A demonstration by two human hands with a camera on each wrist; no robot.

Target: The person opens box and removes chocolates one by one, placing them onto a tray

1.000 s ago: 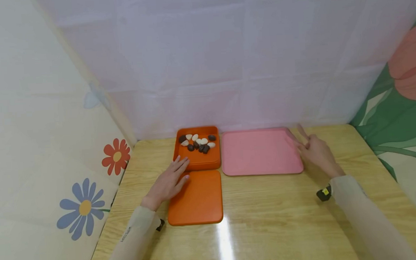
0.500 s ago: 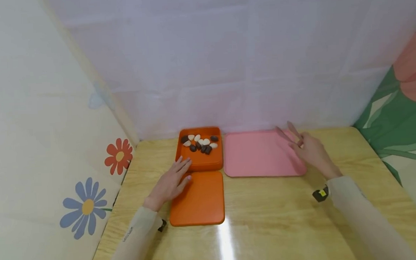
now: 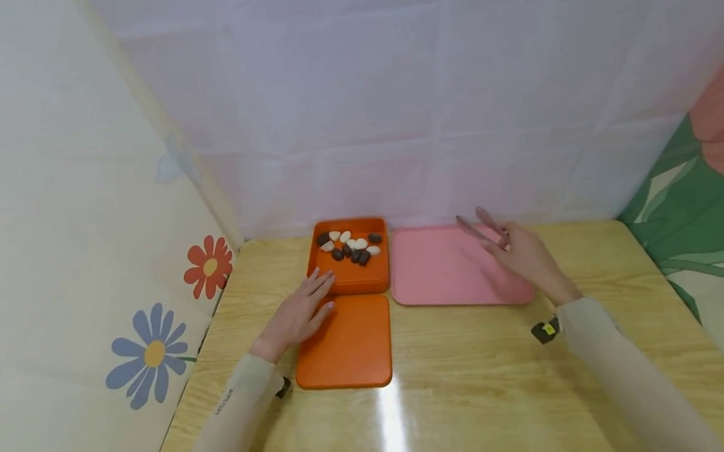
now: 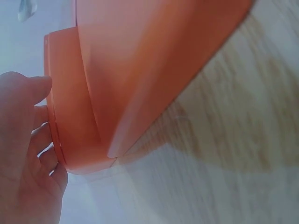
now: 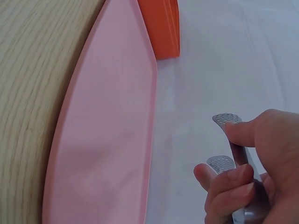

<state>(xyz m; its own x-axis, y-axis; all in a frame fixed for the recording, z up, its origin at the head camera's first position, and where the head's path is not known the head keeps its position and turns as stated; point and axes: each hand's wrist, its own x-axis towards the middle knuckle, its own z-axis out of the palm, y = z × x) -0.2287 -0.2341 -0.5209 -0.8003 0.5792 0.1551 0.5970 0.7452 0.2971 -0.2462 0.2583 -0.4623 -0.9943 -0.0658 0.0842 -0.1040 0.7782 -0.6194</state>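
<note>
Two hands: left hand (image 3: pixel 297 313) flat on orange lid (image 3: pixel 347 343); right hand (image 3: pixel 523 258) pinching tongs (image 5: pixel 232 154).

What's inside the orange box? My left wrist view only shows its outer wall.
Observer: The orange box holds dark and white pebbles, bunched at its far end.
Operator: And the flat orange slab next to it?
Observer: That is the orange lid, lying flat on the table just in front of the box, with the left hand resting on its corner.
Operator: Where is the right hand?
Observer: The right hand is above the pink tray, gripping metal tongs. Their perforated tips are apart with nothing between them.
</note>
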